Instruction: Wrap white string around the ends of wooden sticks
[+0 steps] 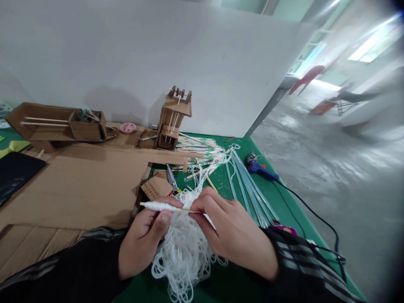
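Observation:
My left hand (148,233) is closed around a thin wooden stick wound with white string (160,206). The bare end of that stick runs to the right, where my right hand (221,221) pinches it between thumb and fingers. Beneath both hands lies a big loose tangle of white string (186,252), with strands trailing up toward the back of the table. Scissors (171,179) and a small cardboard piece (157,186) lie just beyond my left hand.
Cardboard models (172,122) stand at the back, beside a cardboard box shape (57,122). A large cardboard sheet (85,185) covers the left. Clear glue sticks (249,185) and a blue glue gun (261,170) with its cord lie right, near the green table's edge. Wooden sticks (198,145) lie behind.

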